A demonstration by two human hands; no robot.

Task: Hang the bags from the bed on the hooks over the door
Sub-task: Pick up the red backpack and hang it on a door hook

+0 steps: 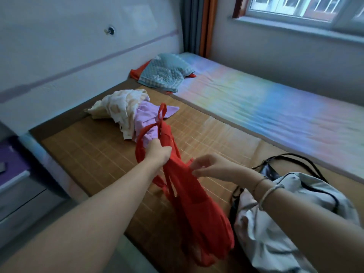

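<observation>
Head cam, bedroom: a person lifts a red mesh bag [189, 186] off the bamboo mat [94, 152] on the bed, w/ the left hand [157, 152] fisted around its gathered straps near the top, probably to bunch the handles into one loop for a hook. The right hand [204, 166] pinches the bag's edge btwn thumb and fingertips, apparently pulling the limp net straight. The bag hangs slack; contents can't be made out. Near right, a pale cloth bag [285, 223] slumps on the mat w/ a black strapped bag [269, 170] touching it on the far side, both yet to go. Far left, a heap of towels [122, 107]; beyond, a teal pillow [167, 73]. Door & hooks out of shot.
</observation>
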